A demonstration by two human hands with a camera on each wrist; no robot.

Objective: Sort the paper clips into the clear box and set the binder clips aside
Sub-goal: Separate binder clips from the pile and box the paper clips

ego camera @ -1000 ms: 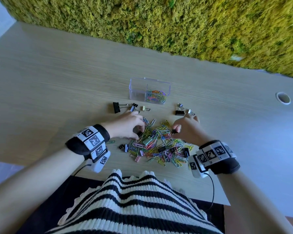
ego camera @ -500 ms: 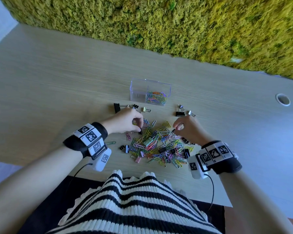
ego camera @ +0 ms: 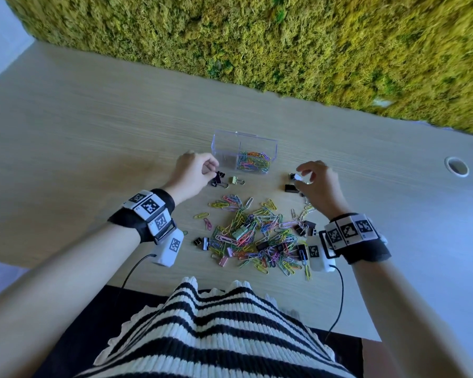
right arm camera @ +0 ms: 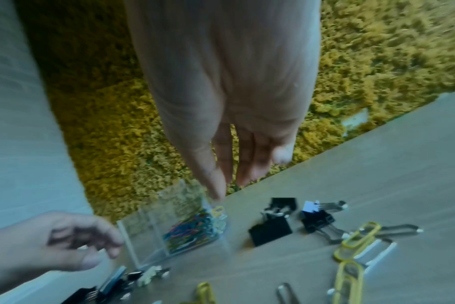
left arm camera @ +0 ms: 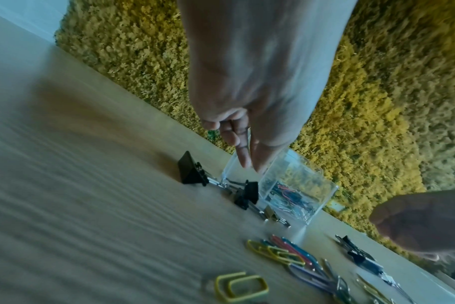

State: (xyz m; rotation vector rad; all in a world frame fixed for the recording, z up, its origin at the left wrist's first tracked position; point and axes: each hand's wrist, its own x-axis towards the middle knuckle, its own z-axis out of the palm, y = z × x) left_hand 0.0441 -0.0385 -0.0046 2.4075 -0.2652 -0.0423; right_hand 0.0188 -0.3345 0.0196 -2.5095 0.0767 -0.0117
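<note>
A clear box (ego camera: 224, 148) stands mid-table with coloured paper clips (ego camera: 253, 163) in its right part. Left of it lie set-aside binder clips: a black one (ego camera: 218, 178) and an olive one (ego camera: 234, 180). My left hand (ego camera: 210, 169) hovers just over the black one, fingers loosely bent, nothing pinched; the left wrist view shows its fingertips (left arm camera: 244, 160) bare above the clips (left arm camera: 247, 194). Right of the box, my right hand (ego camera: 305, 173) spreads its fingers over a white clip (ego camera: 298, 177) and a black clip (ego camera: 290, 187), holding nothing. The mixed pile (ego camera: 257, 233) lies nearer me.
A moss wall (ego camera: 284, 45) runs along the table's far edge. A round cable hole (ego camera: 456, 166) sits at the right. In the pile lie a green binder clip (ego camera: 239, 233), black ones (ego camera: 262, 245) and a pink one (ego camera: 224, 260). The table's near edge runs just behind the pile.
Both hands have left the pile and moved away from me, each to its group of binder clips beside the box. Their pinching fingers have come apart.
</note>
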